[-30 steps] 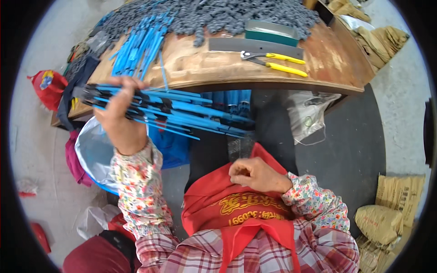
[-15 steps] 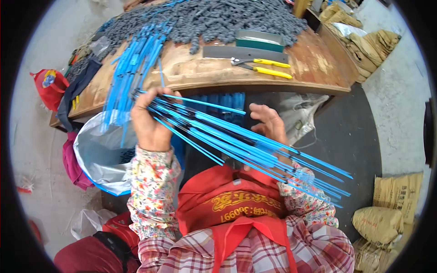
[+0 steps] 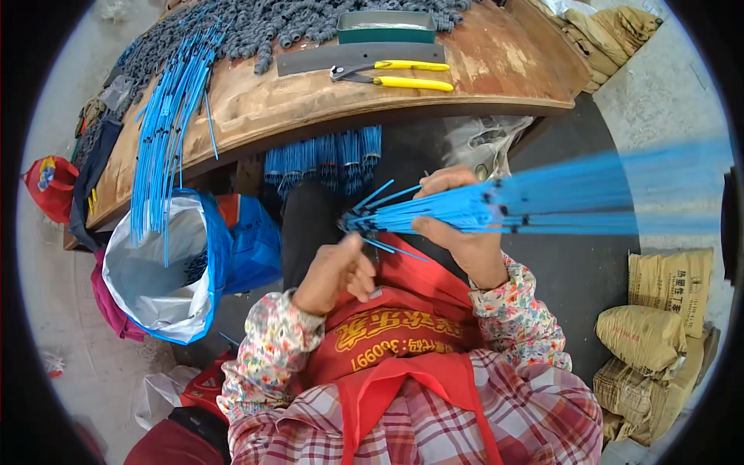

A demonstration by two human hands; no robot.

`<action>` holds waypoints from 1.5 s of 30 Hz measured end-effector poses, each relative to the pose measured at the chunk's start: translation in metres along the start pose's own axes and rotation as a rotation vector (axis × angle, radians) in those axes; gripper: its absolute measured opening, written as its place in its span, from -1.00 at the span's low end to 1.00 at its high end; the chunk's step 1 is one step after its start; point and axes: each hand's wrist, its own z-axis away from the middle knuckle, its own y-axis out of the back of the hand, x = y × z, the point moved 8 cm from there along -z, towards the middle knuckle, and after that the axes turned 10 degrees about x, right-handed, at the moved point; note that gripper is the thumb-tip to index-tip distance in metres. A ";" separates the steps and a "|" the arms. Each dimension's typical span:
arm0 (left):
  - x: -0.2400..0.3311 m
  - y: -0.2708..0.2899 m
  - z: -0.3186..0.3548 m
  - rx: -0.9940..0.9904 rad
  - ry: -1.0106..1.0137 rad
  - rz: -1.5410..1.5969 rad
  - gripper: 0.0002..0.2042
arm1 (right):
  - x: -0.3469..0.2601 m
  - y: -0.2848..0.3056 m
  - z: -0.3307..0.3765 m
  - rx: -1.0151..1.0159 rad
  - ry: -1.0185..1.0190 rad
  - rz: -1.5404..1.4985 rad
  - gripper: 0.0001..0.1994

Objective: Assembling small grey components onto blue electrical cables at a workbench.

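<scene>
The bench (image 3: 496,70) curves across the top of the view, its far left corner heaped with small grey parts (image 3: 232,31) and its left edge draped with loose blue rods (image 3: 167,147) that hang down over an open white-and-blue bag (image 3: 167,271). Toward the right of the bench lie a green tray (image 3: 386,27), a grey strip (image 3: 356,56) and yellow-handled pliers (image 3: 395,74), all untouched; more blue rods (image 3: 325,159) stand bundled under the front edge. The main change is the bundle (image 3: 496,205) itself: half a second ago the left hand gripped it with the rods fanning down to the right, and now it has passed to the right hand (image 3: 461,232), whose fingers are closed round it near one end. The rods now run level, off to the right, well clear of the bench and over the lap; their far ends blur out, so they are probably swinging, though the blur may hide how many there are. A few short ends (image 3: 380,194) splay out to the left of the grip. The left hand (image 3: 337,267) has let go and sits just below and left of those ends, loosely curled with the thumb up, gripping nothing that can be seen. The handover looks finished, which frees the left hand to even up or pick at the splayed ends.
</scene>
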 end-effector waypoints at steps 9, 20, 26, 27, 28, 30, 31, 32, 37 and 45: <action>0.058 -0.026 0.016 0.493 -0.919 -0.201 -0.49 | 0.046 -0.063 0.023 -0.244 -0.337 0.266 -0.52; 0.066 -0.003 0.022 0.304 -0.877 -0.168 -0.63 | 0.049 -0.072 0.007 -0.437 -0.296 0.111 -0.21; 0.063 0.016 0.012 0.255 -0.851 -0.016 -0.70 | 0.045 -0.090 0.014 -0.515 -0.209 -0.094 -0.18; 0.060 0.015 0.010 0.254 -0.799 -0.009 -0.69 | 0.046 -0.092 0.014 -0.508 -0.240 -0.102 -0.15; 0.062 0.016 0.011 0.255 -0.805 -0.013 -0.69 | 0.048 -0.095 0.014 -0.494 -0.272 -0.108 -0.12; 0.068 0.016 0.016 0.272 -0.903 -0.133 -0.67 | 0.048 -0.097 0.013 -0.475 -0.306 -0.110 -0.09; 0.070 0.016 0.018 0.278 -0.947 -0.192 -0.65 | 0.044 -0.097 0.013 -0.484 -0.265 -0.088 -0.09; 0.069 0.017 0.019 0.273 -0.939 -0.189 -0.65 | 0.041 -0.097 0.013 -0.491 -0.228 -0.065 -0.10; 0.071 0.047 0.018 0.225 -1.090 -0.102 -0.52 | 0.056 -0.087 0.010 -0.270 -0.333 -0.270 -0.17; 0.079 0.038 0.008 -0.507 -0.959 0.149 -0.62 | 0.091 -0.111 0.075 -0.708 -0.627 -0.400 -0.40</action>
